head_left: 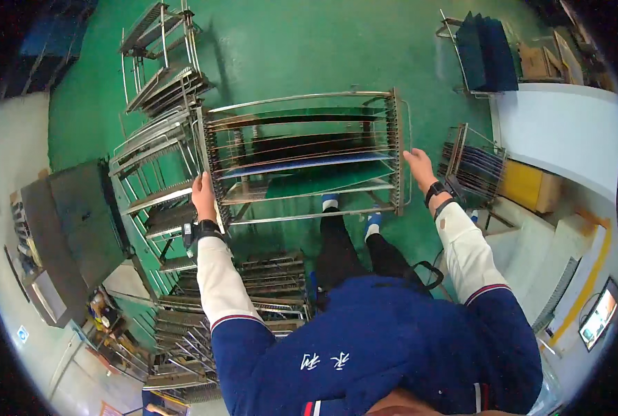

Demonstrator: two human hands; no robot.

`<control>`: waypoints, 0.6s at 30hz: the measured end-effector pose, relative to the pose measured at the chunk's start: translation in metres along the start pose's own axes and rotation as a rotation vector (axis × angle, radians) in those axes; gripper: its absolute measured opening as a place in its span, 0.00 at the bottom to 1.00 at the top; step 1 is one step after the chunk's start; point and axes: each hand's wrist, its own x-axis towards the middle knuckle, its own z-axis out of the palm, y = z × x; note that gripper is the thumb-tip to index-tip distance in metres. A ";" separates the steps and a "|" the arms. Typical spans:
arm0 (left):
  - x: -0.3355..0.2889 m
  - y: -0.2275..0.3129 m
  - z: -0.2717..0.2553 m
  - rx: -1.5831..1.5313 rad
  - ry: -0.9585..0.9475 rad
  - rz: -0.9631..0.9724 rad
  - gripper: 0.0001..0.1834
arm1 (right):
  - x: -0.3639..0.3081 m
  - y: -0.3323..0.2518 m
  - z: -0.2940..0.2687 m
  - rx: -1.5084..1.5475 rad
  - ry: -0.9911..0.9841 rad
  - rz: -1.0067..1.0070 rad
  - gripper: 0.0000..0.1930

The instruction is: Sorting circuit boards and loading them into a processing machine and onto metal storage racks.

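Note:
A metal slotted rack (395,139) stands upright on the floor in front of me, with toothed side posts and long rails across. Several thin flat panels lie across its slots; one has a blue-white edge (302,165). My left hand (204,197) is closed on the rack's left side, its fingertips at the upright. At the right side my right hand (420,168) is closed on the bent side rail, thumb and fingers together. The inner side of each grip is partly hidden. Dark bands circle both wrists.
More empty metal racks (158,149) stand close on the left, and several (233,291) are stacked at lower left. A smaller loaded rack (477,166) stands at the right by a yellow box (528,186). Dark panels (486,52) stand at far right. My feet are just behind the rack.

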 end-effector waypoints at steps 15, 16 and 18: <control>-0.062 0.006 -0.002 -0.478 0.057 -0.297 0.16 | 0.010 0.059 -0.039 0.277 0.040 0.180 0.16; -0.079 0.010 0.002 -0.472 0.071 -0.312 0.16 | -0.002 0.072 -0.049 0.330 0.036 0.210 0.19; -0.096 0.012 0.010 -0.483 0.009 -0.288 0.16 | -0.027 0.100 -0.067 0.402 0.048 0.250 0.23</control>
